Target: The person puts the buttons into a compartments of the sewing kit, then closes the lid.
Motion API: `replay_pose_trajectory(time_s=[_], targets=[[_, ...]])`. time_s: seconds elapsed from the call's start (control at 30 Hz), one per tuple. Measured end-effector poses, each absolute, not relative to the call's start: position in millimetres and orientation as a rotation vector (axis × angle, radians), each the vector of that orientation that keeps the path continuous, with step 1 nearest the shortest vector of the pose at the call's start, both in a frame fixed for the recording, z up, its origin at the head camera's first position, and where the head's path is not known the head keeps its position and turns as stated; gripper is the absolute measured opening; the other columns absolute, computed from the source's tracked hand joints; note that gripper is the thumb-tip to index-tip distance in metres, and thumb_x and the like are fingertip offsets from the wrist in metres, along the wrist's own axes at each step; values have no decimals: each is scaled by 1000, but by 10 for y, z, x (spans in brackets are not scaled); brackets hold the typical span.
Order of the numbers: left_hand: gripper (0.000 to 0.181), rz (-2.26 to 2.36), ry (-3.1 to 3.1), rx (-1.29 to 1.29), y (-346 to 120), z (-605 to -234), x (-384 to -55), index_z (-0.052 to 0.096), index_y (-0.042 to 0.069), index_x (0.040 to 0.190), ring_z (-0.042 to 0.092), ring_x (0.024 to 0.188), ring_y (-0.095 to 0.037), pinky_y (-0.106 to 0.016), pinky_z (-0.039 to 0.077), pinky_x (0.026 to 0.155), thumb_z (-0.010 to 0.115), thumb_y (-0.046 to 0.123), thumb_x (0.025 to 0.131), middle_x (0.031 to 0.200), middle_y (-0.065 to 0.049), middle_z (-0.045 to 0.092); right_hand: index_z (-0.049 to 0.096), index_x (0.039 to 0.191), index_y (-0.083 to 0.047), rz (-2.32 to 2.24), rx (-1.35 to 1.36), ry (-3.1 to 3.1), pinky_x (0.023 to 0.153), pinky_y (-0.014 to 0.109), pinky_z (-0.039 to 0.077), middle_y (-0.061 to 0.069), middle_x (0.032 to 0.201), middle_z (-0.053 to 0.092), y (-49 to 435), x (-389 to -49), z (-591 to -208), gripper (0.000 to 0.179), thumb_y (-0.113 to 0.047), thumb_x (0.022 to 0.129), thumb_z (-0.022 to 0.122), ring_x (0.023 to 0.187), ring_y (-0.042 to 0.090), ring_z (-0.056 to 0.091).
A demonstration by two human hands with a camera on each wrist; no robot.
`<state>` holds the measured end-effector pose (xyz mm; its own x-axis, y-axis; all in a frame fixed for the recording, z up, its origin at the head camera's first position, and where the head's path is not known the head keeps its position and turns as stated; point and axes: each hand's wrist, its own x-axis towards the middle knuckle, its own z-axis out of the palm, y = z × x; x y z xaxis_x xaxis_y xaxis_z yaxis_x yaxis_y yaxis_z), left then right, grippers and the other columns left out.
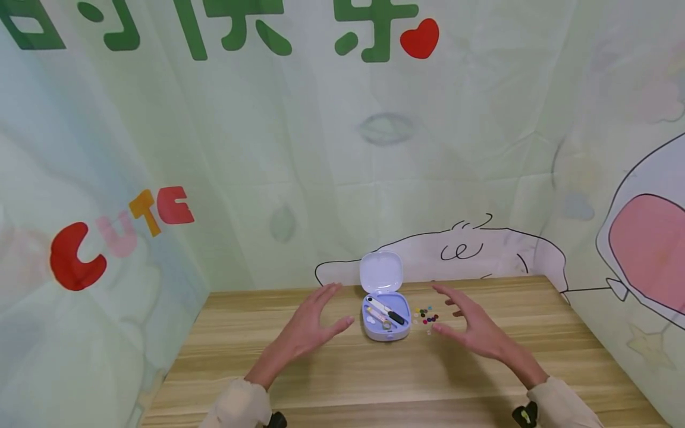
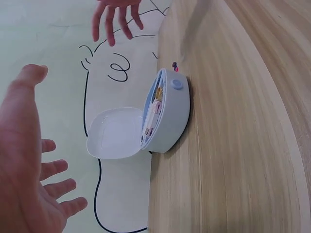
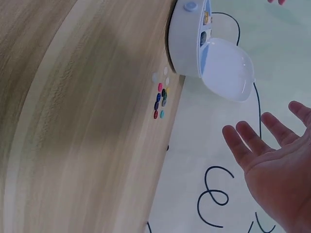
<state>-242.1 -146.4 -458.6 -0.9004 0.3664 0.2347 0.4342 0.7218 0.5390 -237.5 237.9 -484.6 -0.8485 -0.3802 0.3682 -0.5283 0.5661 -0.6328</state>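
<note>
A small light-blue box [image 1: 386, 336] stands on the wooden table with its white lid [image 1: 381, 272] raised at the back. Inside lie a black-and-white tool [image 1: 395, 317], several other small items and a tiny ring-shaped piece [image 1: 387, 325]. Just right of the box, several small colourful buttons [image 3: 160, 99] lie in a loose group. My left hand [image 1: 309, 320] hovers left of the box, fingers spread and holding nothing. Over on the right, my right hand [image 1: 473, 324] hovers beside the buttons, its fingers apart and nothing in them.
The wood-grain table [image 1: 342, 386] ends at the back against a hanging printed cloth [image 1: 299, 148]. More cloth [image 1: 631, 285] closes in the right side, and another stretch with coloured letters [image 1: 80, 255] the left. Beige sleeves [image 1: 238, 407] cover both forearms.
</note>
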Motion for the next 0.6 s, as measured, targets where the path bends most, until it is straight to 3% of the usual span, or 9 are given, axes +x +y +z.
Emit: replay_pose_trajectory(time_s=[0.07, 0.37, 0.6], targets=[[80, -998, -2798, -632, -1456, -4595, -2443, 43, 18, 158, 36, 148, -35, -61, 32, 119, 62, 63, 95, 162, -9, 41, 40, 158, -15, 1197, 745, -2603, 90, 51, 57, 16, 152, 49, 2396, -2387, -4869, 73, -31, 95, 75, 119, 35, 59], [61, -1475, -2685, -491, -1389, -4693, -2577, 57, 4, 145, 58, 129, -39, -52, 54, 104, 63, 47, 101, 145, -18, 57, 47, 152, -19, 1426, 580, -2635, 85, 41, 59, 17, 141, 56, 2453, -2403, -4959, 60, -27, 98, 73, 106, 25, 63], [70, -2193, -2540, -273, -1349, -4802, -2694, 50, -8, 144, 52, 131, -50, -46, 57, 100, 55, 49, 105, 143, -31, 52, 53, 146, -16, 1576, 443, -2652, 82, 38, 58, 21, 137, 58, 2502, -2445, -5064, 54, -30, 98, 74, 105, 27, 65]])
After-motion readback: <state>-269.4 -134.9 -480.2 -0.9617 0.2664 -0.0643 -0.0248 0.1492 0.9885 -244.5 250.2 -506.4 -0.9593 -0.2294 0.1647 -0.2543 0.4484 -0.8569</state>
